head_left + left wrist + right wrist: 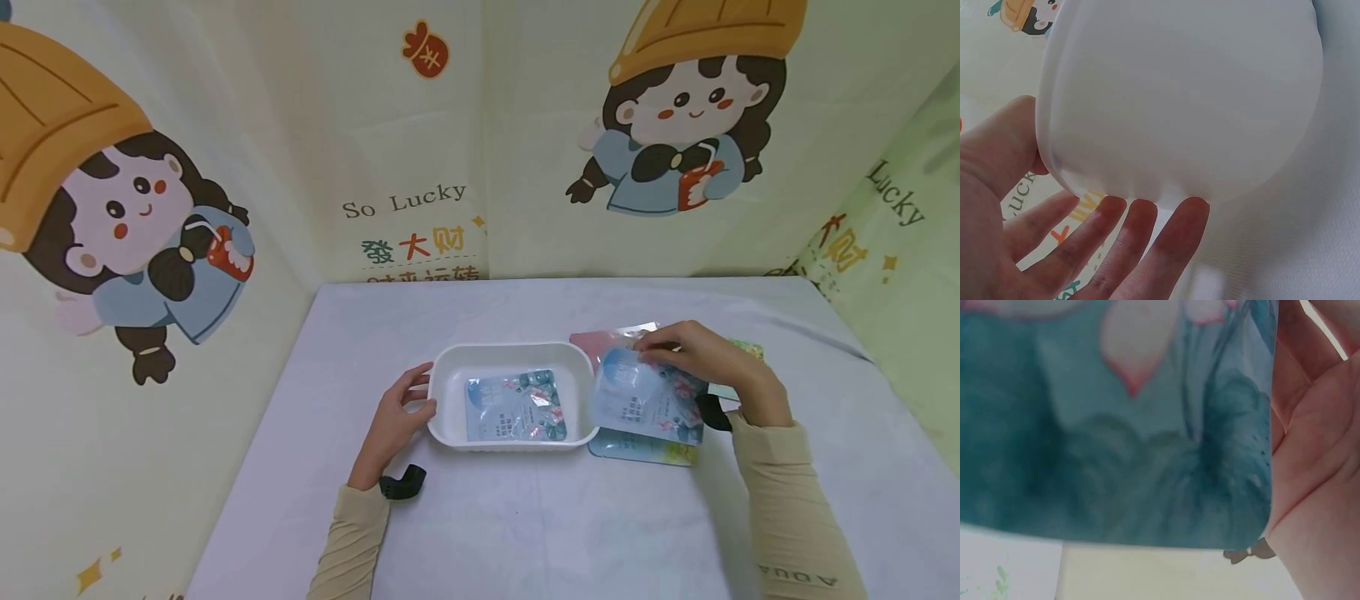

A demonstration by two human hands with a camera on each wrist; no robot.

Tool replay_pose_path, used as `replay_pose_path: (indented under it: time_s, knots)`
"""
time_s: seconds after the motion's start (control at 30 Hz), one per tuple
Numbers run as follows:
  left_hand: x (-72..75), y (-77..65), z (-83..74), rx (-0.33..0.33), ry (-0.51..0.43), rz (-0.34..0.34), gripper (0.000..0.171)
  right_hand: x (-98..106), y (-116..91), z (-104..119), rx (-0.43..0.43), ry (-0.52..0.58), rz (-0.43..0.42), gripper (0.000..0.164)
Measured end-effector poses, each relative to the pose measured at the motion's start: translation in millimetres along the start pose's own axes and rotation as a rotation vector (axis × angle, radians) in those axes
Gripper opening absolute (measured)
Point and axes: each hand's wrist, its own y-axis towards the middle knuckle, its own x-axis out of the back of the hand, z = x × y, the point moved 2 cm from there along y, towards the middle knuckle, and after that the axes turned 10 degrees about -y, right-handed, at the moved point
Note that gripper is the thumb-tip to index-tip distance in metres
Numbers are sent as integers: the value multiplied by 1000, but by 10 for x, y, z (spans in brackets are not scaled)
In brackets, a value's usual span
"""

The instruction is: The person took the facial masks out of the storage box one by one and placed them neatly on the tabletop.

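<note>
My right hand [693, 354] pinches the top edge of a pale blue pouch [637, 400] printed with pink flowers and green leaves. The held pouch hangs tilted, close to the right end of a white plastic tray [513, 448]. In the right wrist view its leafy print [1135, 475] fills most of the picture, beside the palm [1319, 444]. A similar blue pouch [513, 408] lies flat inside the tray. At the tray's left end, fingertips of my left hand [397, 417] touch the outer wall. Spread fingers [1141, 225] show against that wall in the left wrist view.
Behind the held pouch lie a pink and silver pouch [588, 343] and a blue and yellow pouch [645, 450], both partly hidden. A greenish pouch [750, 347] shows beyond the right wrist. A white cloth [525, 525] covers the table, with printed curtains [525, 150] around it.
</note>
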Motion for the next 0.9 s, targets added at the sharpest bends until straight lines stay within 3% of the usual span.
replay_pose_path:
  time_s: [0.37,0.67,0.9]
  knots:
    - [-1,17,12,-6,0,5,59,-3,-147,-188,-8,-84,-10,19]
    - [3,2,3,3,-14,18,60,-7,-248,-288,-1,-60,0,19]
    - [1,12,21,-1,-11,20,60,-47,-302,-407,-44,-37,41,20]
